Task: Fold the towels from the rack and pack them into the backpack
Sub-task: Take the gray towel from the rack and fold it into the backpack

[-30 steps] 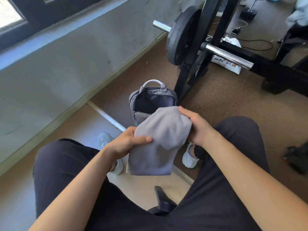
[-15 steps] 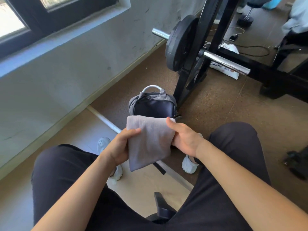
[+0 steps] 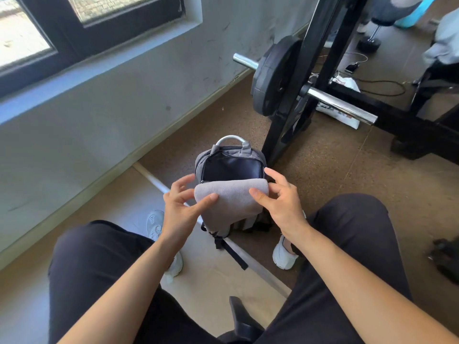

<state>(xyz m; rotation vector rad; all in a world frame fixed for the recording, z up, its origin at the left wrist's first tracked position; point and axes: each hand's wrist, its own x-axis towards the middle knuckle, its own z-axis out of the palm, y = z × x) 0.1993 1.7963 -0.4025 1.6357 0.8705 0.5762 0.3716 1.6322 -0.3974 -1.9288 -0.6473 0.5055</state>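
The gray towel (image 3: 229,199) lies folded over the open backpack (image 3: 231,167), on the floor at 12 o'clock. The left hand (image 3: 182,209) and right hand (image 3: 279,202) touch it with spread, loose fingers, not gripping

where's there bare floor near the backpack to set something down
Bare brown floor lies right of the backpack, between the rack upright and the right knee. Tan floor left of it, toward the wall, is clear too. Crowded: the bag's mouth, where the grey towel and both hands sit.
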